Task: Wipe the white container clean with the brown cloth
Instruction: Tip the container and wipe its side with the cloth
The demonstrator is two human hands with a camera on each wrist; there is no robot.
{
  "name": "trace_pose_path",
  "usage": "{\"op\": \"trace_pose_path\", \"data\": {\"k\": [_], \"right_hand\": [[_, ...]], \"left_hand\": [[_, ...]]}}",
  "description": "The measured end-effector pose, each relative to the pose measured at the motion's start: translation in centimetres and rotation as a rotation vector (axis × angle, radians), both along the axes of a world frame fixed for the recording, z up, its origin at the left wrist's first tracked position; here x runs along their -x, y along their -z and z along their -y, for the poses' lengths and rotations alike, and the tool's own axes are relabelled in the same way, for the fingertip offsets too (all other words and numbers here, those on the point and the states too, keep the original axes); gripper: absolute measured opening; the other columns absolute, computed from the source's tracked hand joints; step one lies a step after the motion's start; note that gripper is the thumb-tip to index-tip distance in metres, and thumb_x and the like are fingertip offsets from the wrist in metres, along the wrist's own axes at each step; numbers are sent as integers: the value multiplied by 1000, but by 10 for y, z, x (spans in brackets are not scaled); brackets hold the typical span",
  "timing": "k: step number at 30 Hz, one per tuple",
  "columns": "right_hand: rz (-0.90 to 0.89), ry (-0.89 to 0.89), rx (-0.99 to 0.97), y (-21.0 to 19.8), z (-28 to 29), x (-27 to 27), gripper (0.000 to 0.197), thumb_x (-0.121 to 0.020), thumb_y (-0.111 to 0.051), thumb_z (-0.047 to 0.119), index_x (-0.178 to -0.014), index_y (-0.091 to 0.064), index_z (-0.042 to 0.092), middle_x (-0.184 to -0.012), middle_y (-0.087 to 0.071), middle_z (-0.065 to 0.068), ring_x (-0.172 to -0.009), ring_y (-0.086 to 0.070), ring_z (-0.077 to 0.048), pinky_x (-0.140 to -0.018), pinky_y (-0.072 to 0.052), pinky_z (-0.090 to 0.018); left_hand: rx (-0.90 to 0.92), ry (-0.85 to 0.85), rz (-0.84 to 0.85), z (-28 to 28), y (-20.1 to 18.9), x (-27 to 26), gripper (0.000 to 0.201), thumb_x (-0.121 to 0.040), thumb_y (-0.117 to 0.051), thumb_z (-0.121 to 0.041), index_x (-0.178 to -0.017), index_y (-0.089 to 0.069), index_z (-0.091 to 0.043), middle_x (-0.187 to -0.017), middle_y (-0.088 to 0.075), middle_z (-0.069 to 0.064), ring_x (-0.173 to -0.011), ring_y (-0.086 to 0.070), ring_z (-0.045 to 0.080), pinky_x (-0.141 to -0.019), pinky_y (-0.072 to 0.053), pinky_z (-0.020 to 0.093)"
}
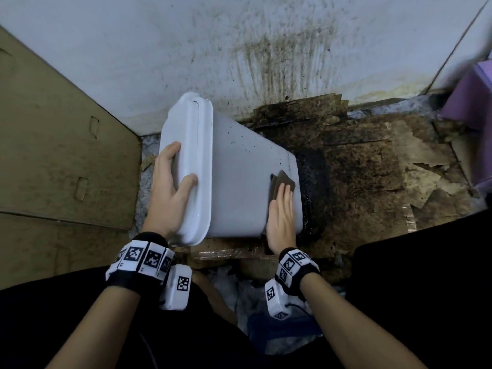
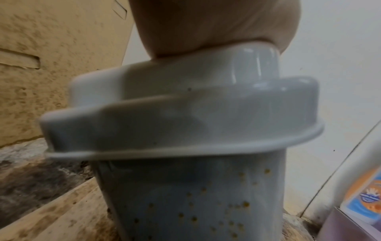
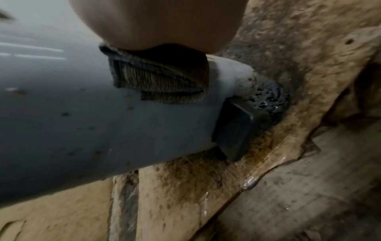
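The white container (image 1: 239, 169) lies tilted on its side, lid end to the left, with small brown specks on its wall (image 2: 195, 203). My left hand (image 1: 170, 187) grips the lid end, thumb on the rim and fingers over the top; in the left wrist view the left hand (image 2: 206, 24) sits on the lid. My right hand (image 1: 281, 211) lies flat with straight fingers and presses the folded brown cloth (image 1: 279, 179) against the wall near the base. In the right wrist view the cloth (image 3: 152, 81) shows under the right hand (image 3: 160, 21) on the container (image 3: 72, 122).
Greasy, stained cardboard (image 1: 372, 161) covers the floor, with a wet black patch (image 1: 311, 182) under the container's base. A stained white wall (image 1: 266, 49) stands behind. A cardboard sheet (image 1: 53, 142) leans at left. A purple box (image 1: 471, 97) sits at right, and a labelled bottle (image 2: 362, 195).
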State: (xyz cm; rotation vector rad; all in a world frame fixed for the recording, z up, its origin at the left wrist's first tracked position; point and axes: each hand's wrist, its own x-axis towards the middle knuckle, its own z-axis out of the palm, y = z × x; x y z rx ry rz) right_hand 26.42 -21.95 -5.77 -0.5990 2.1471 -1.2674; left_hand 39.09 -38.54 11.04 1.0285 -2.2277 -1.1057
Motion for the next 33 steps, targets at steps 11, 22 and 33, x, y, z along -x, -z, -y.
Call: {"op": "trace_pose_path", "data": {"k": [11,22,33], "right_hand": [[118,-21,-48,-40,18,-12,58,-110,-21,28,-159,8,17,-168,11,4,-155,11,-8,-125,6,-32],[30,-259,190,-115,69,-23,56,-110,-21,30,-161,3,29,-169,14,0,-153,18,-7,-123,9,-30],[-178,-448,184,-109,103,38,58,-111,-17,34,-161,11,26,-168,21,6,-153,21,-8,-125,8,-41]], "left_hand": [[6,-12,57,2,-1,-4,64,-92,-50,-30,-153,-32,-26,-152,-35,-10,-143,-35,14,-120,-31,53],[78,20,86,0,0,0,62,-97,-49,-28,-156,-29,-23,-157,-33,-5,-147,-31,11,-123,-27,47],[67,22,73,-5,-5,7,63,-97,-51,-27,-156,-30,-21,-157,-34,-6,-147,-31,8,-123,-27,41]]}}
